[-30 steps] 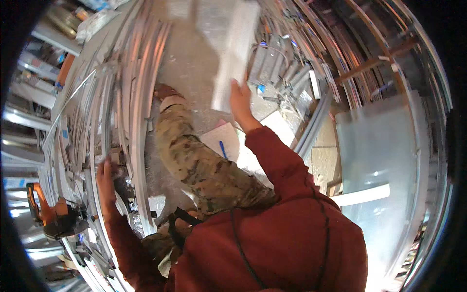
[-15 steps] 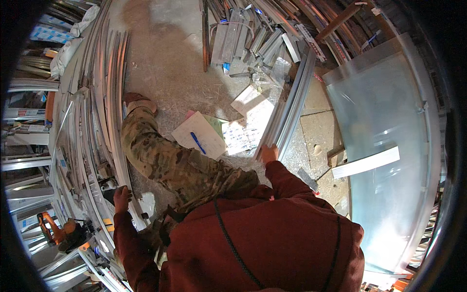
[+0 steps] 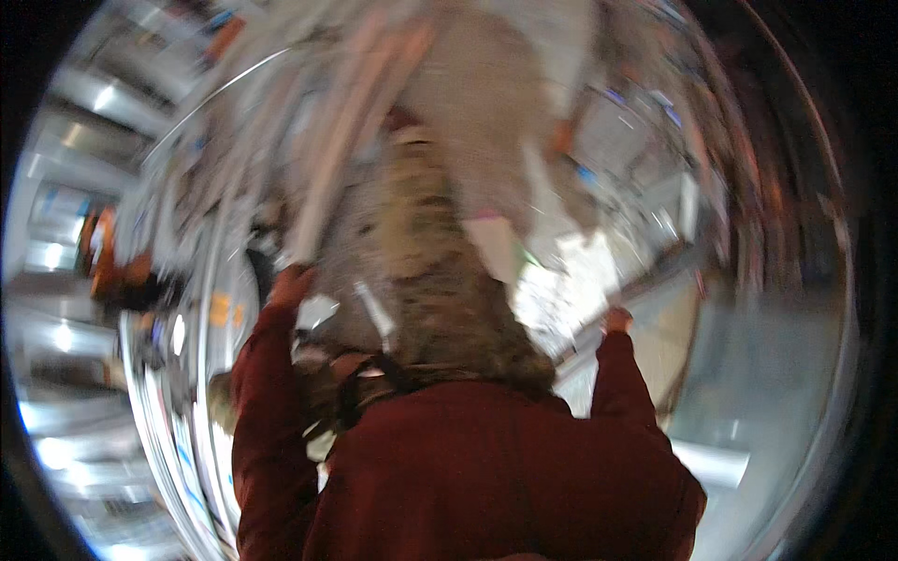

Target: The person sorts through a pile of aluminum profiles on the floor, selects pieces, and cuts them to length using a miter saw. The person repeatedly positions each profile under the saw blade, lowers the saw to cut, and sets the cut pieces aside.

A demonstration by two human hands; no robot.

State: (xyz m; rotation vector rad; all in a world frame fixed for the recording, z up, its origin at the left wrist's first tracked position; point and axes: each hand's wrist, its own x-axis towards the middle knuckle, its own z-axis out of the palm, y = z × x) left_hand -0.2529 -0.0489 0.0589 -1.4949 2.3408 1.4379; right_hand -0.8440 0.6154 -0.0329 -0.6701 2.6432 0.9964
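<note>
"I couldn't see. What was at the person's left hand?"

"The left hand (image 3: 295, 283), below a maroon sleeve, was at the near end of a long, narrow, pale metal strip (image 3: 329, 182) on the left side of the floor. The strip ran up and away from the person, faintly pinkish, its edges smeared by blur. The fingers looked bent, but I couldn't tell whether they were clamped on it or only resting against it."

"And the right hand?"

"The right hand (image 3: 617, 321) was well apart from the left one, at a long, dull grey metal bar (image 3: 658, 271) that slanted up to the right. It was touching the bar or just beside it; I couldn't tell which, nor whether its fingers were together or apart."

"Was anything in the way?"

"A leg in camouflage trousers (image 3: 421, 215) stretched out between the hands, and a crowd of other long metal strips (image 3: 224, 187) filled the floor to the left."

"What else was around?"

"Right of the leg lay a cream sheet of paper with a pink edge (image 3: 491, 245) and brightly lit white papers (image 3: 572, 285). Far left was an orange-and-black power tool (image 3: 117, 266). Far right was a broad, translucent grey sheet (image 3: 786, 374), with a flat white strip (image 3: 713, 465) across its lower part."
</note>
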